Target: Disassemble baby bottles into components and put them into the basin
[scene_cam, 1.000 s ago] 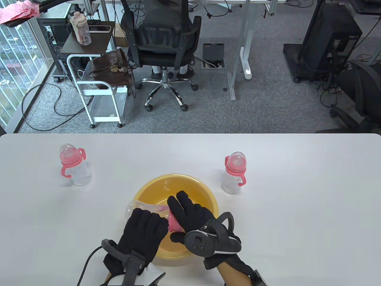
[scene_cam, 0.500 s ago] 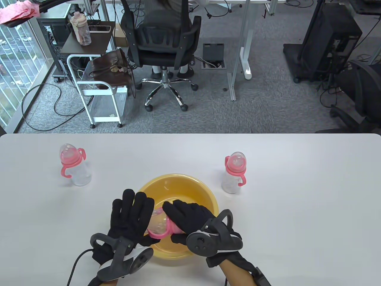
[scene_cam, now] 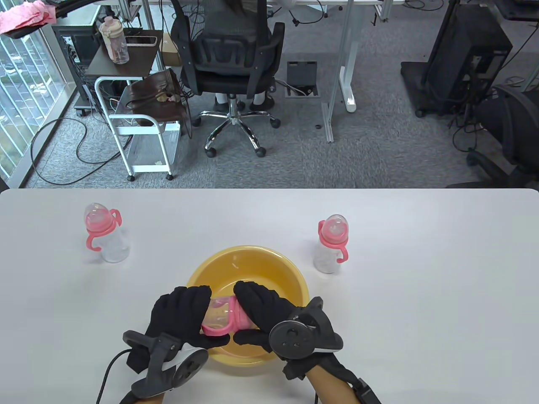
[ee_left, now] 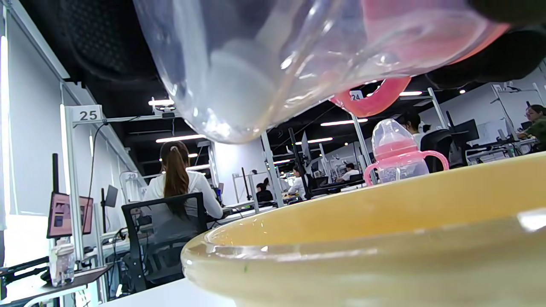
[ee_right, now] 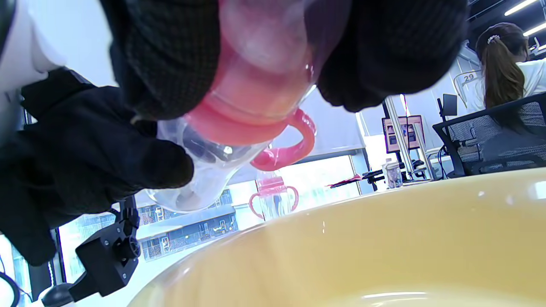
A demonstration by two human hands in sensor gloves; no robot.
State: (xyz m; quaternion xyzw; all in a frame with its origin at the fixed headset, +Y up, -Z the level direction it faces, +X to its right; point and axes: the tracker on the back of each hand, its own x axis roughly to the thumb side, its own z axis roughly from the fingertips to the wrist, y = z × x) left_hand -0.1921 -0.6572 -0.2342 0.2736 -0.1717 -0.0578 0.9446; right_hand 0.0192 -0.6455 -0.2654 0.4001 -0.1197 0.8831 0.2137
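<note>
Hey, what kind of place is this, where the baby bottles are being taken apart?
Most likely an open-plan office or lab used for recording data. Beyond the white table stand an office chair with a person seated at a desk, and numbered workstation posts in rows with monitors under strip lights.

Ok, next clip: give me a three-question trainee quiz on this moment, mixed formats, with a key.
1. True or false: the held bottle lies on its side above the yellow basin.
2. How many baby bottles stand upright on the white table, outside the basin? A) one B) two C) three
3. Fill in: the right hand grips the bottle's ____ end, while the left hand grips its clear body.

Key
1. True. Both hands hold it sideways over the basin.
2. B. The left bottle and the right bottle.
3. Pink collar.
</note>
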